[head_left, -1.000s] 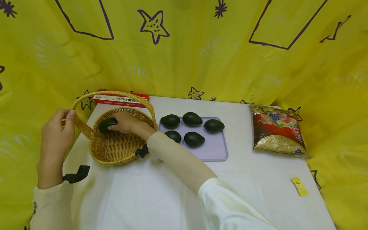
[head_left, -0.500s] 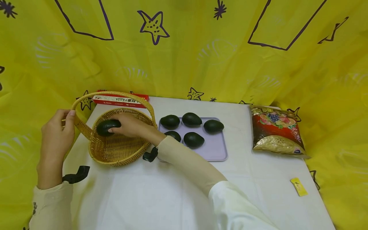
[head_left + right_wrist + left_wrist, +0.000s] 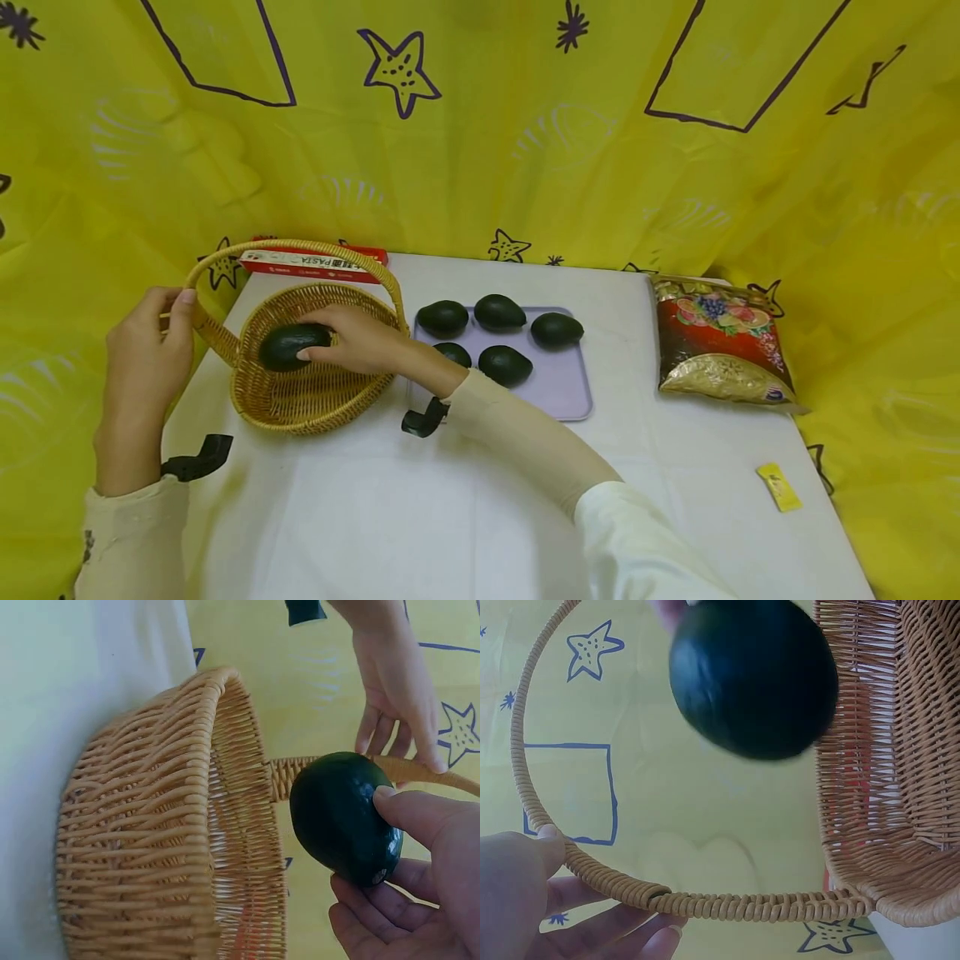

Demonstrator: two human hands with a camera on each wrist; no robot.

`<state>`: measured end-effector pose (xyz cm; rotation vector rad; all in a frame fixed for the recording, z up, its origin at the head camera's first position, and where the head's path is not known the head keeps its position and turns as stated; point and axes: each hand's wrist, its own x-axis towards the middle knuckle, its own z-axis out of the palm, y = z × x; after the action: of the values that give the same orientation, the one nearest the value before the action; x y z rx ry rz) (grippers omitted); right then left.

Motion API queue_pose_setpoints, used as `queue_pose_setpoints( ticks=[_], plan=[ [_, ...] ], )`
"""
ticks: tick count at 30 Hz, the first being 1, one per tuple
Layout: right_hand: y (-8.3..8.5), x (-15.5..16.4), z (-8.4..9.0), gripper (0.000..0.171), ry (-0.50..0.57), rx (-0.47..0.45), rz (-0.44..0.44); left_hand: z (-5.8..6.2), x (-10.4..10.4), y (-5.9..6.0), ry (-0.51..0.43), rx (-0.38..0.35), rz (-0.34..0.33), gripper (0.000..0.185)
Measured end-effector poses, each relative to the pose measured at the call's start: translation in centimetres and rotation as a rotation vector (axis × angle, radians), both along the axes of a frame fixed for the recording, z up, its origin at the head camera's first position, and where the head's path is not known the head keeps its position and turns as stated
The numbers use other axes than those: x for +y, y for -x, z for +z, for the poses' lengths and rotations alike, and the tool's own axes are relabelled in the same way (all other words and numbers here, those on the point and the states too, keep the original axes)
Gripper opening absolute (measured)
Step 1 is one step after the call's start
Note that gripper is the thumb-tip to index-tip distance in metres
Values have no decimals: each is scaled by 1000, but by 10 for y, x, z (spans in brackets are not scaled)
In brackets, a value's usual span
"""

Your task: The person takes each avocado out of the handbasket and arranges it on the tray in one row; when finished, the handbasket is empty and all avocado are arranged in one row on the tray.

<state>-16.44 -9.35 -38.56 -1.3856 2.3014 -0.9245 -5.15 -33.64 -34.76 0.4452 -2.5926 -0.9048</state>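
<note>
My left hand [image 3: 146, 354] holds the left side of the arched handle [image 3: 615, 885] of a wicker basket [image 3: 300, 417], thumb on one side and fingers on the other. A dark green avocado [image 3: 288, 346] is pinched between the thumb and fingers of my right hand [image 3: 360, 340]. From the right wrist view, this avocado [image 3: 341, 814] is outside the basket's mouth, above the rim [image 3: 202, 750], and apart from the wicker. No other avocado shows inside the basket. Right of it, several avocados [image 3: 506, 365] lie on a pale purple tray [image 3: 558, 392].
A red and white pasta box [image 3: 315, 265] lies behind the basket at the table's back edge. On the right rests a red and gold bag [image 3: 723, 342], with a small yellow packet [image 3: 780, 487] nearer the front. A yellow patterned curtain [image 3: 480, 150] surrounds the white table [image 3: 390, 517].
My right hand has lifted the avocado up from inside the basket, drawing back toward the right and nearer the camera. The left hand keeps its hold on the handle.
</note>
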Motion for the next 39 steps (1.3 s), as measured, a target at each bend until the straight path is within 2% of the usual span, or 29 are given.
queue_pose_setpoints(
  ticks=[14,20,32,39],
  plan=[
    [-11,60,-1,57,59,-23,-14,1,1,-1,6,1,8,60],
    [-13,99,-4,53,103,-47,-42,1,2,-1,-8,-12,-5,61],
    [-7,187,-18,53,162,-61,-209,2,0,-1,-5,-6,-5,61],
    [-3,242,-23,53,193,-176,-308,0,2,0,-15,1,-2,60]
  ],
)
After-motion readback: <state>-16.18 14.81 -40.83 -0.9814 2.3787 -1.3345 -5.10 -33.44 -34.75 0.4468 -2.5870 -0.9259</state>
